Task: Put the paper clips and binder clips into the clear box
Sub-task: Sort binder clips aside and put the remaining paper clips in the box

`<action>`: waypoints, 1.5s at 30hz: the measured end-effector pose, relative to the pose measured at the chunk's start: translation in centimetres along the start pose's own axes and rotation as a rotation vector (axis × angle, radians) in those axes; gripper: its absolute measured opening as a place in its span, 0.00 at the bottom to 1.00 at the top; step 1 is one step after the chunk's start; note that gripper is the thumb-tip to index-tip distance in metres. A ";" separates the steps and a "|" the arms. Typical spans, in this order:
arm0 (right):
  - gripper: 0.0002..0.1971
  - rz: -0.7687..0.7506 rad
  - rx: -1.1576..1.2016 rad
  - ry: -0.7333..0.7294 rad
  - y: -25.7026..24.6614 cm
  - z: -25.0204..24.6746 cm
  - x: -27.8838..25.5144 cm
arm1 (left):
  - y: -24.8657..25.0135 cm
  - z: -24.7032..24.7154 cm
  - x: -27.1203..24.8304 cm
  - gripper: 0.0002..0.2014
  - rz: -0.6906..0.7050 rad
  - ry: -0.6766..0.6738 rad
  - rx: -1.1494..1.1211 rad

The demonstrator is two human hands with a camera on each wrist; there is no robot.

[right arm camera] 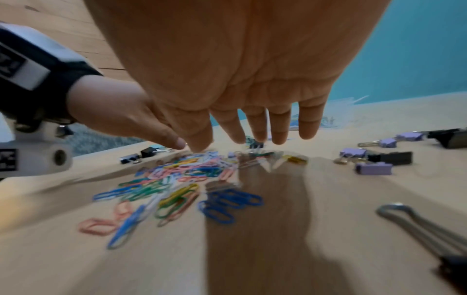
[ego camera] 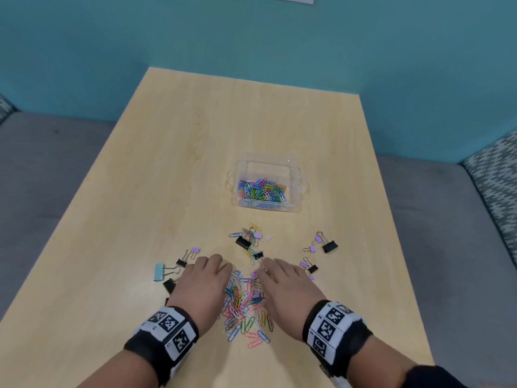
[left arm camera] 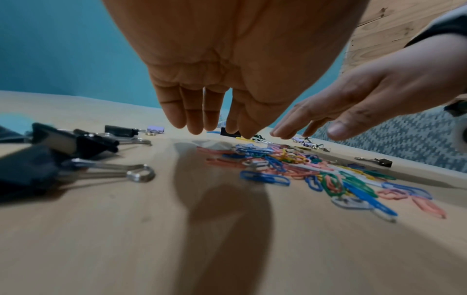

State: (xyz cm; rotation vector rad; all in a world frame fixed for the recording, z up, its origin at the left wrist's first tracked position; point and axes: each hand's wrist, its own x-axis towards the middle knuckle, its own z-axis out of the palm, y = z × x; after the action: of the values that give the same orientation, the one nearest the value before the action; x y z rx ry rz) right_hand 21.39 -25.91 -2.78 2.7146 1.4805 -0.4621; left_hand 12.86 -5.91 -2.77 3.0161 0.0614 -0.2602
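Teal wall, wood table (ego camera: 173, 163). Clear box (ego camera: 267, 186) mid-table, part-filled with colored paper clips. Loose paper clips (ego camera: 243, 301) piled near edge, binder clips (ego camera: 326, 243) scattered around. Left hand (ego camera: 205, 278) and right hand (ego camera: 285, 284) flank pile, fingers extended, relaxed, holding nothing.

Bare worktop (ego camera: 173, 152) runs from 9 through 12 o'clock of the clear box (ego camera: 267, 184), open-topped. At its 6 o'clock a small cluster of clips (ego camera: 249, 240) lies across the straight path; binder clips (ego camera: 321, 245) scatter at 5 o'clock, more binder clips (ego camera: 173, 268) at 7.
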 end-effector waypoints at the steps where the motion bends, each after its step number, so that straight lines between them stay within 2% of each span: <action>1: 0.27 0.022 0.006 0.032 0.5 0.0 0.2 | 0.2 -0.1 0.2 0.26 0.019 -0.005 -0.005; 4: 0.25 0.047 -0.011 0.048 1.5 0.0 0.6 | 1.0 -0.1 1.2 0.28 0.078 -0.036 0.013; 9: 0.32 -0.004 -0.067 -0.021 0.6 0.5 -0.3 | 2.8 -0.7 2.5 0.36 0.073 -0.164 0.029; 14: 0.25 -0.031 -0.052 0.071 0.1 0.5 -0.4 | 2.6 -0.4 3.1 0.35 0.054 -0.133 0.037; 19: 0.30 0.048 -0.103 0.002 0.7 0.3 1.5 | 1.9 0.7 3.3 0.34 0.077 -0.067 0.047; 21: 0.29 0.063 -0.107 -0.010 1.0 0.1 1.7 | 1.9 0.7 3.1 0.32 0.084 -0.019 0.037; 25: 0.29 0.099 -0.062 -0.004 1.5 -0.1 1.3 | 2.2 1.1 2.4 0.30 0.158 -0.012 0.009; 28: 0.26 0.126 -0.029 0.021 2.0 0.3 0.7 | 2.1 1.4 2.8 0.24 0.066 -0.005 -0.051; 32: 0.17 0.156 -0.018 0.113 3.1 0.2 0.2 | 1.6 1.1 3.5 0.05 -0.126 0.012 -0.285; 35: 0.07 0.288 0.018 0.150 3.1 -0.7 0.7 | 1.6 0.9 4.3 0.10 -0.229 0.001 -0.363; 38: 0.11 0.394 0.044 0.065 2.6 -1.8 1.9 | 2.1 0.9 4.9 0.09 -0.272 -0.041 -0.315; 40: 0.13 0.402 0.047 0.058 2.5 -2.0 2.7 | 2.4 0.8 5.1 0.07 -0.279 -0.055 -0.303; 43: 0.11 0.366 0.047 0.037 2.3 -1.8 3.8 | 2.3 0.5 5.0 0.04 -0.257 -0.067 -0.289; 45: 0.09 0.348 0.025 0.014 2.2 -1.6 4.3 | 2.4 0.3 4.8 0.06 -0.237 -0.087 -0.276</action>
State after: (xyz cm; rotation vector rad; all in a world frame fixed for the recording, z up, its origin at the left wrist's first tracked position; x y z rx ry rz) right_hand 25.82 -23.37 -2.67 2.9119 0.9751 -0.4472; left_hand 17.65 -8.16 -3.64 2.7177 0.4123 -0.3703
